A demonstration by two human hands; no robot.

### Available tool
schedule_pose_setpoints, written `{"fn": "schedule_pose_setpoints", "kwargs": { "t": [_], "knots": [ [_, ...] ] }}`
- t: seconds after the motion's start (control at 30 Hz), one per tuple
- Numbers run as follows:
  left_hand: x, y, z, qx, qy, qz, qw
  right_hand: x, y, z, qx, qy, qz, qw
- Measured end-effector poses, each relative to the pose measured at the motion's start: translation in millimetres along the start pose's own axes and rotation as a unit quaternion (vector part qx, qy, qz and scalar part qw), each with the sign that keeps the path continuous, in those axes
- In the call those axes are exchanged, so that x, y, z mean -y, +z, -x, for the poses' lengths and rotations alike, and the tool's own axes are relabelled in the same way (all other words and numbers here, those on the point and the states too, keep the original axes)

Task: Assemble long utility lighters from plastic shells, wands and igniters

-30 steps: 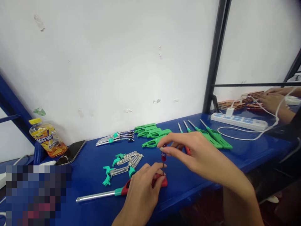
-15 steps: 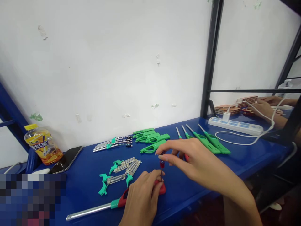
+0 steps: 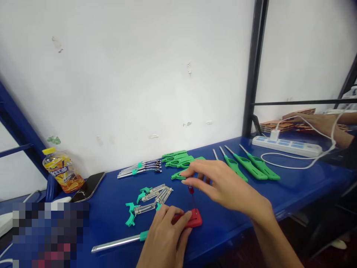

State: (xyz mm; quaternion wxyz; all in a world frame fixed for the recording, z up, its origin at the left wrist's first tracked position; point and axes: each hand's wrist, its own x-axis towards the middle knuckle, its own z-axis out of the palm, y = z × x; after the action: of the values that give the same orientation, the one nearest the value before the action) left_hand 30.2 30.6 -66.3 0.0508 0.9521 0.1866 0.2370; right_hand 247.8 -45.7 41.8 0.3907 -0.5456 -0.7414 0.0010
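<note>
My left hand (image 3: 164,236) is closed over the red gas lighter (image 3: 197,221), holding it flat on the blue table. The lighter's silver barrel (image 3: 117,243) and teal collar stick out to the left, while its middle is hidden under my fingers. With thumb and fingertips, my right hand (image 3: 223,186) pinches the top of a small screwdriver (image 3: 191,189) with a red handle. The screwdriver is nearly upright, its thin shaft reaching down to the red handle end of the lighter. Whether the tip sits in a screw is too small to tell.
Teal triggers with clear cartridges (image 3: 145,209) lie behind my left hand. Farther back are metal rods (image 3: 131,172), green handle shells (image 3: 178,160) and green lighters (image 3: 248,167). A drink bottle (image 3: 63,171), phone (image 3: 89,186) and power strip (image 3: 287,146) stand around. Another person's hands (image 3: 320,124) are at right.
The view has shifted a little, moving things rightward. My left fingers have drawn back from the screwdriver's tip, baring more of the lighter's red end. The screwdriver now leans slightly left at its top.
</note>
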Motion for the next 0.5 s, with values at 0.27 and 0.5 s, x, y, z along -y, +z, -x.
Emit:
{"fn": "schedule_pose_setpoints", "kwargs": {
  "t": [0.27, 0.5],
  "knots": [
    [3.5, -0.7, -4.1, 0.008, -0.037, 0.018, 0.999, -10.6, 22.1, -14.6, -0.024, -0.013, -0.079, 0.996],
    [3.1, 5.3, -5.2, -0.015, -0.042, -0.006, 0.999, -21.8, 22.5, -16.1, -0.022, 0.011, -0.158, 0.987]
  ]
}}
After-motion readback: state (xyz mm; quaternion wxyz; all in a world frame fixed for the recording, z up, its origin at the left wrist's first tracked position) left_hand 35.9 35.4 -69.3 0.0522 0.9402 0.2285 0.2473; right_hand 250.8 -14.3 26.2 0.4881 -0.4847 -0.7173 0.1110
